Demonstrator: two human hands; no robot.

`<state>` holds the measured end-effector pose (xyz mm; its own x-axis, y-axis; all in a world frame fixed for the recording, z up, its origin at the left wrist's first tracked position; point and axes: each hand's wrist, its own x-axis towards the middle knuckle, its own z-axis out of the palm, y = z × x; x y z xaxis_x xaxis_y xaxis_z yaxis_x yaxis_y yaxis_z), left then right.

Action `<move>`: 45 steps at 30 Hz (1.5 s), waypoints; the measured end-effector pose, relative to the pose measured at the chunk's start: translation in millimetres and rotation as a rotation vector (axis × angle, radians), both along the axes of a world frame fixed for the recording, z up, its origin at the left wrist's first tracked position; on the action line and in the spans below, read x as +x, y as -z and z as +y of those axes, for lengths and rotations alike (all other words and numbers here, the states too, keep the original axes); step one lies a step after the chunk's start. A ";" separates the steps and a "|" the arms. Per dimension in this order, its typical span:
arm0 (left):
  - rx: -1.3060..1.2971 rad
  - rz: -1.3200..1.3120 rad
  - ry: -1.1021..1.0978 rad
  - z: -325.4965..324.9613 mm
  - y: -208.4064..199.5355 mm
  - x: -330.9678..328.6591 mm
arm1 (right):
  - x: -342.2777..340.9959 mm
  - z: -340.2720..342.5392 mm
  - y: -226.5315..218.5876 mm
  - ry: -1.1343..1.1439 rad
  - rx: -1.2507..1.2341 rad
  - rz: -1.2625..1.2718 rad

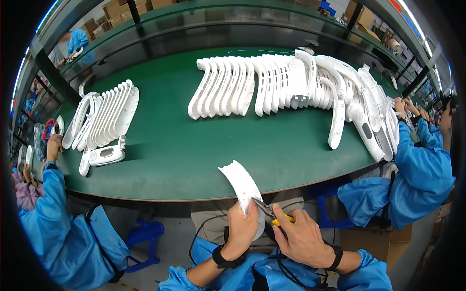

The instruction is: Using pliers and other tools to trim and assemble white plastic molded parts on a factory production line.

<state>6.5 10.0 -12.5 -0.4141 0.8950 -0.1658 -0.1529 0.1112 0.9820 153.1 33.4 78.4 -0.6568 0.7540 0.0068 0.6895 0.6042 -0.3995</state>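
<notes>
My left hand (pixel 241 227) is closed round a curved white plastic shell (pixel 239 180), held up just in front of the table's near edge. In my right hand (pixel 303 241) is a pair of pliers (pixel 264 207) with yellow grips, its metal jaws against the shell's right edge just above my left fingers. Whether the jaws are closed on the plastic is too small to tell. The lower part of the shell is partly hidden behind my left hand. A black band sits on each of my wrists.
On the green table (pixel 165 160), a long row of white curved shells (pixel 223 89) runs to a heap (pixel 369 114) at the right. Another stack (pixel 109 114) lies at the left, beside a white oval-windowed part (pixel 107 155). Co-workers in blue sit left (pixel 68 233) and right (pixel 420 160).
</notes>
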 end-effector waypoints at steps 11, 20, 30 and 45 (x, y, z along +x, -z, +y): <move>-0.023 0.023 -0.038 -0.6 -5.4 -1.1 | -6.8 -2.3 3.1 0.021 0.017 -0.004; -0.028 0.035 -0.045 0.5 -10.8 0.4 | -2.9 -3.3 6.6 0.014 0.062 0.001; -0.035 0.040 -0.045 0.1 -7.2 0.5 | -2.1 -4.2 10.9 0.022 0.061 0.020; -0.037 0.013 -0.070 -1.5 -3.0 -0.7 | -7.2 -3.6 9.4 0.026 0.005 0.058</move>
